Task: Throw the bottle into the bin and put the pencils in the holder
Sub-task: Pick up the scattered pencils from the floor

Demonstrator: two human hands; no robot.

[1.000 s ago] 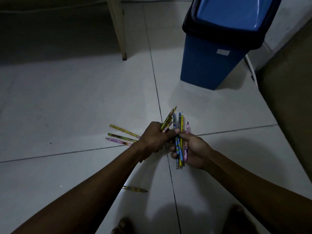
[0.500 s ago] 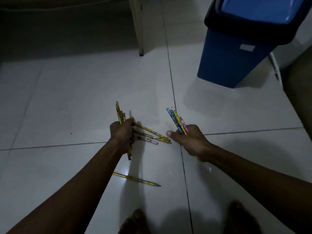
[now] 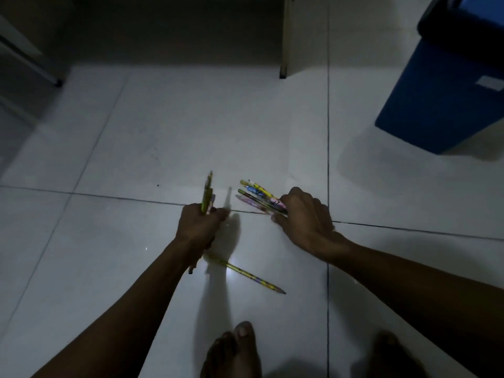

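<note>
From the head camera, looking down at a dim white tiled floor [image 3: 152, 126], the left hand [image 3: 200, 223] is closing in a fist around a small bunch of pencils [image 3: 207, 193], which are standing nearly upright out of the top of the fist; their lower ends are poking out below the wrist. The right hand [image 3: 306, 216] is gripping a second bundle of pencils [image 3: 259, 197], fanned out and pointing up and to the left, low over the floor and just above a dark grout line; whether their tips are touching the tile cannot be told. The two hands are sitting near each other but apart.

One loose pencil [image 3: 253, 278] is lying flat on the floor below the left hand, slanting down to the right, its upper end partly hidden by the left forearm. Beside it a bright glare spot is showing on the tile.

The blue bin [image 3: 436, 99] with a dark lid is standing at the upper right edge, well apart from both hands and partly cut off by the frame. A pale furniture leg [image 3: 285, 45] is standing at the top centre. A grey frame [image 3: 30, 61] is running along the upper left corner. Bare toes [image 3: 240, 347] are showing at the bottom edge, between the forearms. No holder or bottle is in view.
</note>
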